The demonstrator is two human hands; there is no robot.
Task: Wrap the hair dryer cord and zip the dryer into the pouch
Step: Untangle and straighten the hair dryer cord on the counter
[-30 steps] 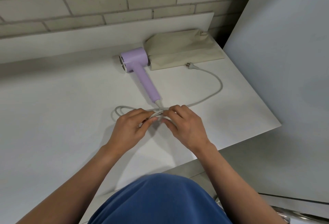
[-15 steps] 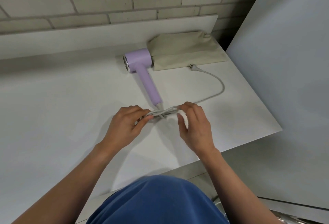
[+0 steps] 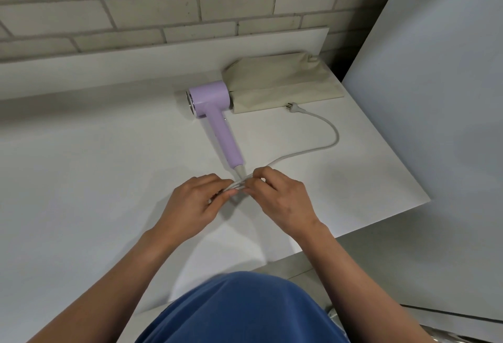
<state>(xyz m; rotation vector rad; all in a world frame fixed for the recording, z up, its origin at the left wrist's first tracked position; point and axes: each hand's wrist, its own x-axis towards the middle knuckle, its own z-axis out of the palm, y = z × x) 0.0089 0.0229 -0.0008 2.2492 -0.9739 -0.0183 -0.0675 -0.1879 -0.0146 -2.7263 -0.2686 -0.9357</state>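
A lilac hair dryer [image 3: 217,116] lies on the white table [image 3: 95,179], its head at the back and its handle pointing toward me. Its grey cord [image 3: 326,146] curves right and ends in a plug [image 3: 294,107] beside the beige pouch [image 3: 283,81], which lies flat behind the dryer. Just below the handle's end, my left hand [image 3: 196,203] grips a bundle of folded cord loops. My right hand [image 3: 277,198] pinches the same bundle from the right. Most of the bundle is hidden under my fingers.
A brick wall [image 3: 190,2] and a white ledge run along the back. A large grey panel [image 3: 435,97] stands at the right, past the table's right edge [image 3: 394,163]. My blue clothing [image 3: 239,310] fills the bottom of the view.
My hands have come close together again on the cord bundle. The loose loop seen at the left a second ago has been gathered under my left hand.
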